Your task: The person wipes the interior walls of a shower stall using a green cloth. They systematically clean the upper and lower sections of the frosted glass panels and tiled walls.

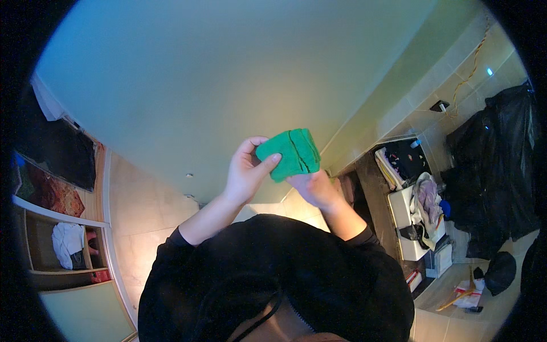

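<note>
A bright green cloth (289, 155), folded into a thick, small bundle, is held up in front of my chest. My left hand (248, 168) grips its left side, with the thumb pressed on the near face and the fingers curled at the edge and behind. Under the lower right side of the cloth is my right hand (314, 187), slightly blurred. Its fingers are mostly hidden by the cloth, and it seems to hold the bundle from below. Layered fold edges show on the cloth's right side.
A pale smooth wall or door panel (228, 74) rises ahead. On the left, open shelves (43, 239) hold a white cloth (68, 242). To the right, a dark counter (370, 196) carries white bins (401, 208) with crumpled clothes (427, 196). Black garments (493, 165) hang beyond.
</note>
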Demonstrator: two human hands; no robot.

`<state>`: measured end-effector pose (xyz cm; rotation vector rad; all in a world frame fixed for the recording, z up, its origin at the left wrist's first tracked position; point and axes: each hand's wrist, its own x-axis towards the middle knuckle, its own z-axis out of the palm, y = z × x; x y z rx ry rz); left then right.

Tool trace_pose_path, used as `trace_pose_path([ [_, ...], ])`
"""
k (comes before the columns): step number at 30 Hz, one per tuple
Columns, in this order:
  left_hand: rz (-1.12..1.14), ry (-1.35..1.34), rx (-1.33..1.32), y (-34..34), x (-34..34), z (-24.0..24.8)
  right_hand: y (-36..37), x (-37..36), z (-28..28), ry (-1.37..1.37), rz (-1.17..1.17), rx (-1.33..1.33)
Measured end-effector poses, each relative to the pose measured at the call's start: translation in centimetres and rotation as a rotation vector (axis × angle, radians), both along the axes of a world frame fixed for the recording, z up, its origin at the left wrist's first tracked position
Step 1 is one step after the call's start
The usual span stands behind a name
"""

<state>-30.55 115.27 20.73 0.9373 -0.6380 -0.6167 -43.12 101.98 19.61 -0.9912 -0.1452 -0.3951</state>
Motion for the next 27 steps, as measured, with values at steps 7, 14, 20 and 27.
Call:
trace_pose_path([
  [7, 0.364, -0.749, 0.144, -3.9, -0.8, -1.2, -3.1, 0.1, 2.6, -0.094, -0.880, -0.437],
  [14, 0.496, -0.996, 0.153, -4.8, -1.8, -0.7, -9.4, 0.4, 9.2, -0.401, -1.623, -1.476],
  [20, 0.587, -1.236, 0.094, -5.3, -0.1, 0.5, -11.2, 4.8, 0.4, -0.295, -1.605, -1.651],
  [27, 0.655, -1.373, 0.187, -4.1, 2.8, 0.5, -12.0, 3.4, -4.0, -0.320, -1.373, -1.760],
])
